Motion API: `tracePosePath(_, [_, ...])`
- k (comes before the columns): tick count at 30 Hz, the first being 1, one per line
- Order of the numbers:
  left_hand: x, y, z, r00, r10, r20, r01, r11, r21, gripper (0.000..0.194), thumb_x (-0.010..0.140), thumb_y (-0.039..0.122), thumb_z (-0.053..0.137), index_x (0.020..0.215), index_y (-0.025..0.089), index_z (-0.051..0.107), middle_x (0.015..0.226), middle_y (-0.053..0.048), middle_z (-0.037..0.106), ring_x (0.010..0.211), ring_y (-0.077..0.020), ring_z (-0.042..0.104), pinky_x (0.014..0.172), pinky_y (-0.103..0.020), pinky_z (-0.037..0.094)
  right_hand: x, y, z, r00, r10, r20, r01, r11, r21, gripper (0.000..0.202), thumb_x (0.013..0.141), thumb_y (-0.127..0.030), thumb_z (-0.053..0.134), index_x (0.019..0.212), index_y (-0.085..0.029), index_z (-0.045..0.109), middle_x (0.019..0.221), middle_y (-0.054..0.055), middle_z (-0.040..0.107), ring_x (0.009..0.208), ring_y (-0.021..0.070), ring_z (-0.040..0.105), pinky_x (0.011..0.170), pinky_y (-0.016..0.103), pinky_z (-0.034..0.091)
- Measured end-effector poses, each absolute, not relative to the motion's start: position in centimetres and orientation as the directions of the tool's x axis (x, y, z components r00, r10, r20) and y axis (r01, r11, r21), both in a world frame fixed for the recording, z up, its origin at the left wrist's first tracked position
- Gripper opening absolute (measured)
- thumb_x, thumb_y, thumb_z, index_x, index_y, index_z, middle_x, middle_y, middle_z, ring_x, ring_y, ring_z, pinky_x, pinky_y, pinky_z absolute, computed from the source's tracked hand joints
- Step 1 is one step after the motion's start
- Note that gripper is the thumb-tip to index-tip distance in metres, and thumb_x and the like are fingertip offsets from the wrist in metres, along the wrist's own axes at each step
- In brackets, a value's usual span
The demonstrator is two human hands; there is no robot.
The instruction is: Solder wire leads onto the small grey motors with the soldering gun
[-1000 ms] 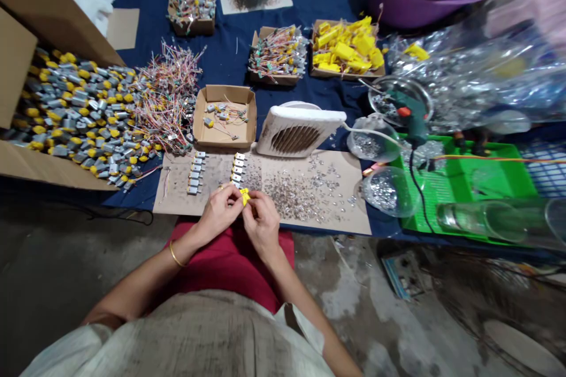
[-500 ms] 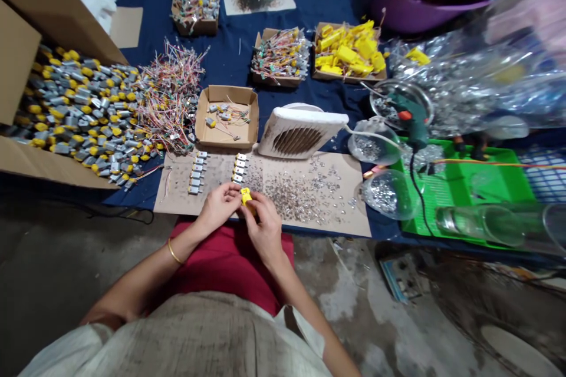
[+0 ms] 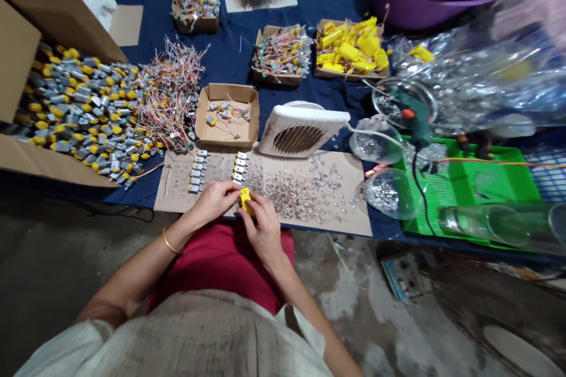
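A small yellow plastic housing (image 3: 246, 200) is gripped between the thumb and fingers of my right hand (image 3: 265, 224), over the near edge of the cardboard sheet (image 3: 358, 188). My left hand (image 3: 216, 199) is closed in a pinch, its fingertips touching the housing's upper left side. Whatever lies between those fingertips is too small to make out. Just beyond my hands stands a short row of small motors (image 3: 239, 166), and farther left is a second row of motors (image 3: 197, 172). Many tiny metal pieces (image 3: 300, 197) lie scattered to the right of my right hand.
A white vent-fan unit (image 3: 305, 129) leans behind the metal pieces. Beside it sits a cardboard tray (image 3: 227, 136) with wired motors. A large carton (image 3: 57, 168) of motors is at left. Yellow housings fill a box (image 3: 351, 76). A green tray (image 3: 508, 171) and a power screwdriver (image 3: 418, 123) are at right.
The yellow housing has tilted slightly in my right hand, showing more of its length. My left fingertips have shifted a little along its upper end. The motor rows are unchanged.
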State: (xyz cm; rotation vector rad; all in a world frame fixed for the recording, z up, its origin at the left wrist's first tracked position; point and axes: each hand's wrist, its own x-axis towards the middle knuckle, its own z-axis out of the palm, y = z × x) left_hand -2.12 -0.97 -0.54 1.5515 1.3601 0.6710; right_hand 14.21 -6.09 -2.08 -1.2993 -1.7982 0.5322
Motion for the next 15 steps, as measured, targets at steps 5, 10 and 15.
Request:
tracePosePath(5, [-2.0,-1.0,-0.8,0.198,0.965,-0.174,0.377,0.089,0.922,0.015,0.084,0.023,0.060,0.093,0.016,0.070,0.080,-0.002,0.073,0.071,-0.0140,0.067,0.067,-0.022,0.052,14.2,-6.1,-1.9,-0.102,0.926,0.362,0.567,0.354,-0.744,0.019,0.091,-0.022,0.060,0.109,-0.022,0.064,0.114,0.013,0.067,0.105,0.0254,0.063,0.091,0.046,0.053])
tracePosePath(10, [-2.1,-1.8,-0.9,0.265,0.964,0.026,0.494,-0.159,0.854,0.014,0.087,0.018,0.055,0.088,0.018,0.069,0.085,-0.004,0.072,0.077,-0.0146,0.066,0.077,-0.026,0.051,14.1,-6.1,-1.8,-0.111,0.927,0.359,0.583,0.354,-0.732,0.019,0.092,-0.019,0.056,0.109,-0.021,0.065,0.113,0.013,0.066,0.105,0.0246,0.062,0.091,0.045,0.053])
tracePosePath(15, [-2.0,-3.0,-1.2,0.260,0.960,0.107,0.436,-0.215,0.874,0.017,0.087,0.015,0.056,0.098,0.017,0.069,0.099,-0.007,0.073,0.093,-0.0166,0.068,0.086,-0.028,0.053,13.9,-5.9,-1.9,-0.089,0.924,0.372,0.624,0.343,-0.702,0.018,0.092,-0.019,0.057,0.107,-0.021,0.067,0.111,0.013,0.066,0.100,0.0234,0.063,0.087,0.042,0.055])
